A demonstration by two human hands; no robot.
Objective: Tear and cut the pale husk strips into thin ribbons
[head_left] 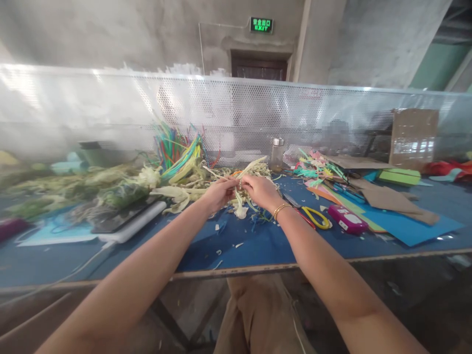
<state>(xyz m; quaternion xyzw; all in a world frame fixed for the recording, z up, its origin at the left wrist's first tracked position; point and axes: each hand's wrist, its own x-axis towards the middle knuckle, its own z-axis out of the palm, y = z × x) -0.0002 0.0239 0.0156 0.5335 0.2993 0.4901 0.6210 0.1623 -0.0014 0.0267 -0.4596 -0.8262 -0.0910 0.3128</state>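
Both my hands meet over the middle of the blue table (258,246). My left hand (218,192) and my right hand (261,191) pinch the same small bundle of pale yellow-white strips (240,197), fingers closed on it. A gold bracelet (280,209) circles my right wrist. Behind my hands lies a loose heap of pale strips (254,169), and farther left stands a bunch of coloured strips (177,147). What exactly sits between the fingertips is hidden by the fingers.
Yellow-handled scissors (316,218) and a magenta box (347,219) lie right of my right wrist. Coloured paper sheets (401,226) and cardboard (413,137) sit at the right. A glass jar (277,153) stands by the perforated metal screen (236,108). A white power strip (134,223) lies left.
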